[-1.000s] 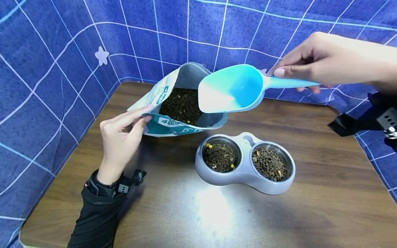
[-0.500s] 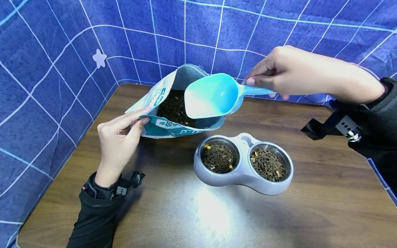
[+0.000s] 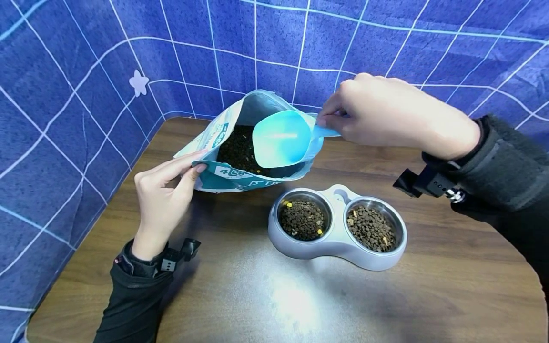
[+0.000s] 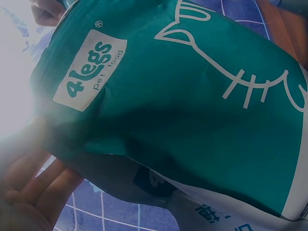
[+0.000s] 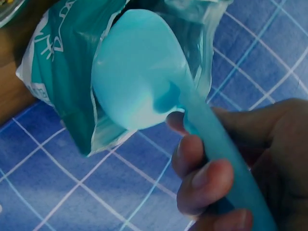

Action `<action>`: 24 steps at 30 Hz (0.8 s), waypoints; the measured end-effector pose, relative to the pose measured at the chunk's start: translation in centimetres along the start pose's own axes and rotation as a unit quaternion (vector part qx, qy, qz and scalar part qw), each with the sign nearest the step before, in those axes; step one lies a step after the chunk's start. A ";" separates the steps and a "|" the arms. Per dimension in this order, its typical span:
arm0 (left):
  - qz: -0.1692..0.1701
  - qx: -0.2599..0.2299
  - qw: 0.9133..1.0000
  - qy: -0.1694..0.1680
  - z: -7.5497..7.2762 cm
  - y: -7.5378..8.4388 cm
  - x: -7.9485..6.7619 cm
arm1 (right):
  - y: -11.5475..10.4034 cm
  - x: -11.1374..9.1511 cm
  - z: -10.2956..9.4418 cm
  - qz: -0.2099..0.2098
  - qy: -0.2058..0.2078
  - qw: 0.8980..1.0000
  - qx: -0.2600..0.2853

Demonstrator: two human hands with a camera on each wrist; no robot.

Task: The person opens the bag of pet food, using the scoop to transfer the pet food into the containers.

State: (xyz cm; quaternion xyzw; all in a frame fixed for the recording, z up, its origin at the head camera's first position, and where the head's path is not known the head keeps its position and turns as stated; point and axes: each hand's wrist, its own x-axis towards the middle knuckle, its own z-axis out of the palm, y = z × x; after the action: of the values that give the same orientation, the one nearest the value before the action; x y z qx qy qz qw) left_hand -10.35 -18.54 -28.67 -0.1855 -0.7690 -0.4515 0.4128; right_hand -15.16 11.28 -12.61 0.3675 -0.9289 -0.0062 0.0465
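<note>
Scoop over the mouth of a teal bag, pet bowls alongside

A grey double feeder [image 3: 336,240] stands on the wooden table [image 3: 223,295] just in front of the bag [image 3: 210,178], off to its right. Its two metal bowls [image 3: 302,192] both contain brown kibble [image 3: 370,227] with a few yellow bits. Blue cloth [image 3: 214,28] with a grid of pale lines hangs behind and to the left, a pale star [image 3: 138,83] on it. The scoop [image 3: 280,140] is at the bag's opening, its neck crossing the right rim, and stands in the way of part of the dark food [image 3: 238,147] inside. Whether its lip touches that food cannot be told.

Glare washes out the left side of the left wrist view and blurs the fingers there. In the right wrist view the feeder is cut off at the corner, and the handle's end leaves the frame.

The left hand [image 3: 165,193] pinches the bag's left rim between thumb and fingers, forearm reaching up from the lower edge. The right hand [image 3: 377,112] comes in from the right, back upward, fingers curled round the light-blue handle [image 5: 224,149]. A black sleeve covers each forearm.
</note>
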 end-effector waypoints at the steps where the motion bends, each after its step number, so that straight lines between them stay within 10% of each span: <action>1: 0.000 0.000 1.000 0.001 0.0 0.0 0.0 | -0.4 0.1 0.1 -0.001 0.008 1.000 -0.013; 15: 0.005 0.000 1.000 -0.003 -0.2 0.0 0.0 | -3.4 1.9 1.9 0.007 0.048 0.992 -0.115; 24: 0.004 -0.009 1.000 -0.007 -0.2 0.0 -0.1 | -3.9 3.6 3.0 0.025 0.000 0.992 -0.125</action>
State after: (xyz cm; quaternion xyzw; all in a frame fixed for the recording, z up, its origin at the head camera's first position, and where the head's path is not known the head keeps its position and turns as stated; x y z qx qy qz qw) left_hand -10.20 -18.64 -28.66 -0.1951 -0.7673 -0.4554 0.4072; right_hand -15.32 5.91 -15.44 0.3355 -0.9297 -0.1207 0.0924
